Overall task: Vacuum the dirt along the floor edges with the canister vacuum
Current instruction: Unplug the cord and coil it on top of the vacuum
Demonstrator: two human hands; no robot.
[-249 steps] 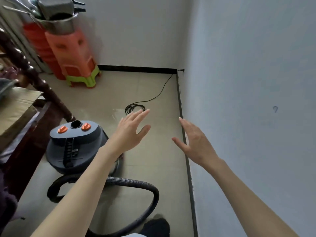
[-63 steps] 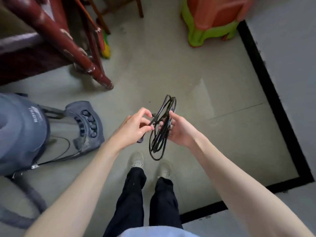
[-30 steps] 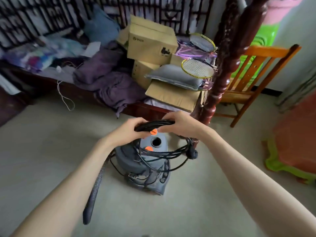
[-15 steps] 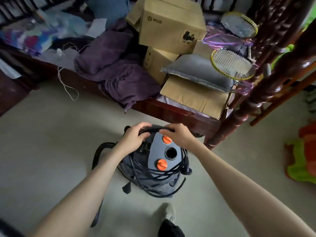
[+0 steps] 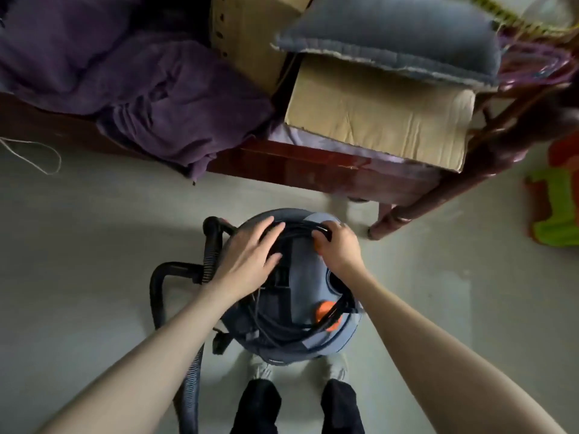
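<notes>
Pale floor (image 5: 94,245) by the bed frame (image 5: 313,170) carried the canister vacuum (image 5: 300,308) at the person's feet, left hand (image 5: 247,255) flat on its coiled cord (image 5: 297,230), right hand (image 5: 338,245) curled around it; likely heavy, best lifted by its rigid top.

A grey-blue canister vacuum (image 5: 297,296) is seen standing upright on the floor at lower centre of the frame. A black power cord (image 5: 291,327) is looped over its lid, and a ribbed black hose (image 5: 194,355) is trailed down its left side.
</notes>
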